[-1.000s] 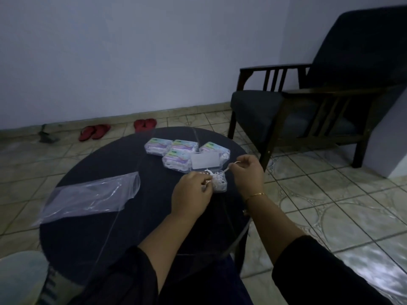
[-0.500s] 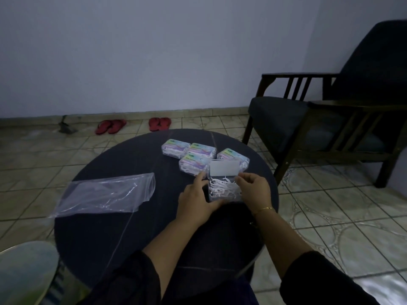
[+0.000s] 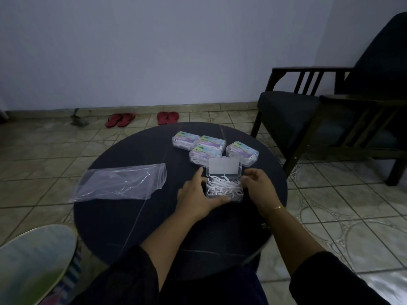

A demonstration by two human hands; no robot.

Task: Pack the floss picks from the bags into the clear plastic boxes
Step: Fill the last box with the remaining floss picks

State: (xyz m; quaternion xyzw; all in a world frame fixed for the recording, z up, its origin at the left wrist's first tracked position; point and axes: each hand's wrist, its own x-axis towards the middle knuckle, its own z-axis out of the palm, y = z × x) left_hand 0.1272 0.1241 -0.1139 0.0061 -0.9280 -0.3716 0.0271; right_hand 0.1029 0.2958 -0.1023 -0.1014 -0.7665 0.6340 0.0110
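Both hands bracket the open clear box [image 3: 224, 187] at the table's [image 3: 123, 216] near-right: left hand [image 3: 196, 199] cupped round its left wall, thumb under the near edge; right hand [image 3: 259, 188] curled loosely at its right wall, grip uncertain. Floss picks [image 3: 222, 186] fill it. Its raised lid [image 3: 223, 166] stands just beyond the fingers, long axis crosswise, equally near either hand; closing looks next.

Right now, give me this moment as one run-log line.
open box: full of picks, lid up | left hand: holds box side | right hand: at other side | closed boxes: four behind | bag: flat, left
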